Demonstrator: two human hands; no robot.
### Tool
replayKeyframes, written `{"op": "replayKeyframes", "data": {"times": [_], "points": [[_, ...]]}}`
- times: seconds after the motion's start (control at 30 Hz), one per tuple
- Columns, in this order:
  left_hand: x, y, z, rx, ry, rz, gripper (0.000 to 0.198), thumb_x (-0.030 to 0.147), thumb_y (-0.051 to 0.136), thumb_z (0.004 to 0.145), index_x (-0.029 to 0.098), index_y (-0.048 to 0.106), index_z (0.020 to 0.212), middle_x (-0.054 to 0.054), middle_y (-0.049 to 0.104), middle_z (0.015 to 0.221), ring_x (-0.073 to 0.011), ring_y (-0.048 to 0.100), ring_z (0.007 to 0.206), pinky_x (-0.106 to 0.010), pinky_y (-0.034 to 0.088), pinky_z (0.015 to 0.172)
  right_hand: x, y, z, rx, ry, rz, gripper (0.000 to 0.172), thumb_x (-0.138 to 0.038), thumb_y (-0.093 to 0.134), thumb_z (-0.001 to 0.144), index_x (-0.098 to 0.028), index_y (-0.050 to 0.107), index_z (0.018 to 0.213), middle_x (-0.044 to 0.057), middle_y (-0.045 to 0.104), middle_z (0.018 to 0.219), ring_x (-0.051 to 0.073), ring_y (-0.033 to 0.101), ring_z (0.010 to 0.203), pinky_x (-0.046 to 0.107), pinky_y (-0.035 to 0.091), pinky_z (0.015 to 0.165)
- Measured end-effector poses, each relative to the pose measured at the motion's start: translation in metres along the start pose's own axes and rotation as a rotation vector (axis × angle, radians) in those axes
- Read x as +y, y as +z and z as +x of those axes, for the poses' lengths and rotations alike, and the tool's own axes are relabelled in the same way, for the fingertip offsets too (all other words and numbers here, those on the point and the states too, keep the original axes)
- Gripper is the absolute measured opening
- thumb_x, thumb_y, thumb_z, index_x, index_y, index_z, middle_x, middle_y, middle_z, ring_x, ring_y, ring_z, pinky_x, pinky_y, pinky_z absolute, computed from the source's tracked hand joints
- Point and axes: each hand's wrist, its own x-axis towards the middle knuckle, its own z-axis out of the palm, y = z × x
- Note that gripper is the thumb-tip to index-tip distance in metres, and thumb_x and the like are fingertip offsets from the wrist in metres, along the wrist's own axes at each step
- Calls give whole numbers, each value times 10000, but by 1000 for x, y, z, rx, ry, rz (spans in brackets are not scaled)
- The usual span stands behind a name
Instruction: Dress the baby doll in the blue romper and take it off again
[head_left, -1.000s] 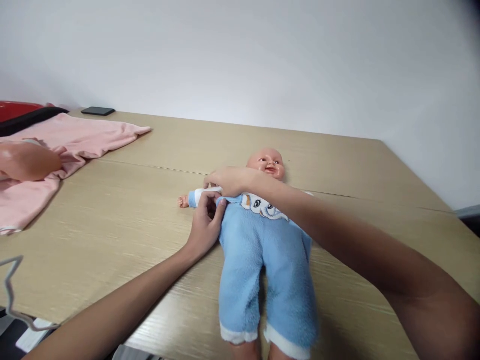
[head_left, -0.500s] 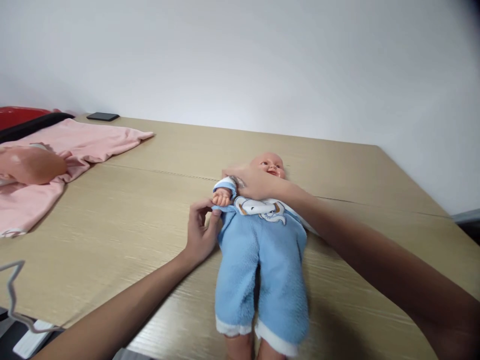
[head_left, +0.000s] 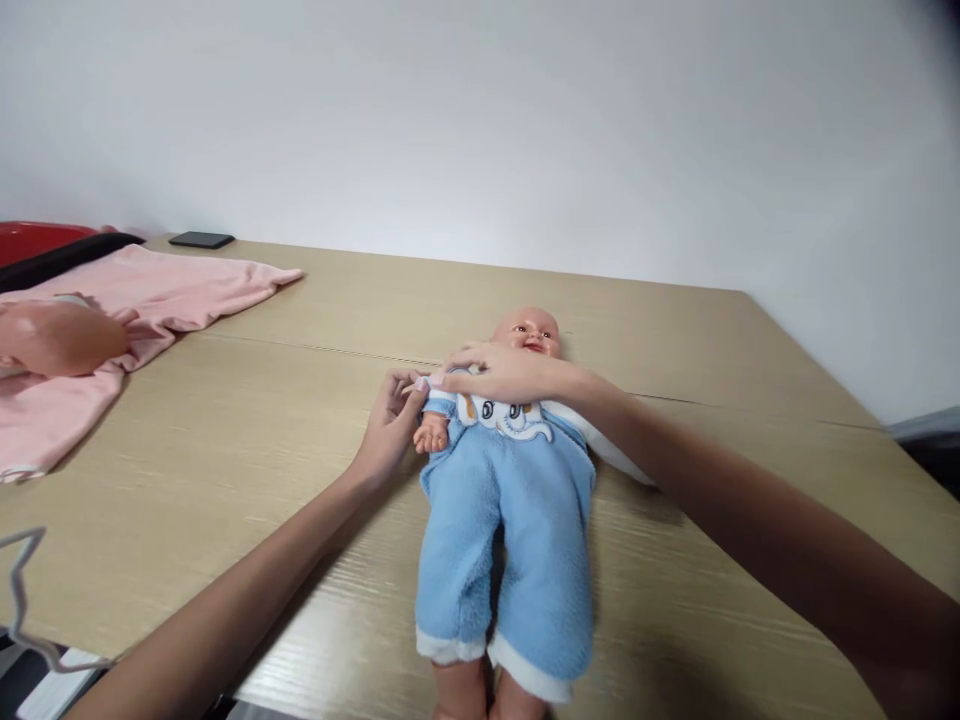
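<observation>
A baby doll (head_left: pixel 540 320) lies on its back, head away from me. It wears a fuzzy light-blue outfit (head_left: pixel 517 500) with white cuffs and an elephant face (head_left: pixel 506 415) on the chest. My left hand (head_left: pixel 391 420) pinches the blue-and-white sleeve (head_left: pixel 442 402) on the doll's left-hand side as I see it. Below the cuff the doll's small hand (head_left: pixel 432 433) sticks out. Across the chest reaches my right hand (head_left: pixel 502 370), its fingers closed on the upper part of that same sleeve. The doll's other sleeve (head_left: pixel 607 445) lies partly under my right forearm.
At the left, a second doll's head (head_left: pixel 67 335) rests on a pink cloth (head_left: pixel 202 285). Behind it are a red object (head_left: pixel 37 238) and a flat dark device (head_left: pixel 201 240) by the wall. A bent grey wire (head_left: pixel 21 590) shows at the lower left table edge.
The doll's small hand has come down from the chest to its side, and the sleeve is straighter. My left hand has moved up from the waist to the sleeve. More of the elephant shows.
</observation>
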Motion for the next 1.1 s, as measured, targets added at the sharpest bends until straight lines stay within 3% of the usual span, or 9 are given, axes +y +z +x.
{"op": "replayKeyframes", "data": {"times": [0.07, 0.13, 0.3, 0.43, 0.53, 0.63, 0.7, 0.87, 1.1], "points": [[-2, -4, 1, -16, -42, -20, 404, 631, 758, 1003, 274, 575, 1057, 1, 639, 1009, -160, 623, 893, -266, 533, 792, -13, 9, -8, 98, 83, -95, 306, -423, 698, 1052, -213, 816, 1240, 124, 799, 1357, 301, 725, 1272, 351, 507, 1055], [-7, -7, 5, -35, -87, -29, 407, 627, 753, 1007, 278, 557, 1078, 18, 642, 968, -146, 604, 835, -250, 506, 744, -21, 19, -10, 192, 178, -157, 260, -347, 665, 1060, -195, 798, 1223, 132, 815, 1316, 294, 739, 1204, 337, 502, 964], [-22, -8, 22, -65, -76, -25, 485, 636, 863, 893, 259, 594, 1036, 16, 655, 956, -149, 629, 887, -249, 510, 801, -17, 27, 0, 212, 323, -155, 257, -248, 551, 1092, -138, 731, 1238, 154, 835, 1208, 256, 749, 1031, 315, 463, 801], [-19, -8, 28, -125, -91, -39, 510, 662, 875, 860, 244, 619, 1004, -24, 701, 1061, -176, 673, 983, -276, 544, 882, -9, 27, 3, 230, 310, -165, 238, -252, 538, 1095, -137, 708, 1215, 145, 831, 1178, 247, 739, 1009, 310, 456, 782], [-12, -11, 31, -171, -177, -39, 558, 702, 872, 841, 262, 597, 1045, -22, 743, 1029, -165, 665, 855, -268, 538, 755, -9, 33, 2, 261, 288, -190, 219, -247, 549, 1079, -150, 703, 1201, 129, 826, 1149, 252, 734, 1019, 319, 468, 822], [-10, -12, 36, -164, -243, -14, 595, 694, 901, 795, 280, 569, 1064, 32, 706, 847, -143, 584, 678, -250, 475, 613, -11, 39, 2, 308, 274, -232, 210, -231, 581, 1057, -139, 716, 1190, 178, 779, 1305, 297, 692, 1236, 349, 466, 996], [-12, -10, 42, -150, -249, -9, 590, 676, 911, 779, 283, 562, 1049, 50, 679, 792, -139, 559, 634, -251, 453, 582, -11, 41, 3, 324, 286, -246, 231, -229, 571, 1063, -128, 714, 1214, 203, 760, 1356, 319, 680, 1288, 370, 463, 1035], [-21, 7, 59, -135, -260, -44, 571, 673, 907, 753, 276, 563, 978, 31, 703, 834, -159, 581, 630, -289, 482, 596, -8, 36, 7, 309, 363, -233, 284, -306, 556, 1092, -116, 699, 1247, 200, 827, 1177, 337, 770, 1066, 373, 502, 835], [-23, 18, 65, -155, -240, -144, 550, 645, 932, 762, 268, 583, 960, 21, 711, 923, -156, 614, 714, -271, 513, 632, -8, 32, 3, 365, 377, -227, 273, -244, 561, 1071, -114, 672, 1284, 205, 822, 1207, 328, 774, 1097, 355, 496, 828]]}}
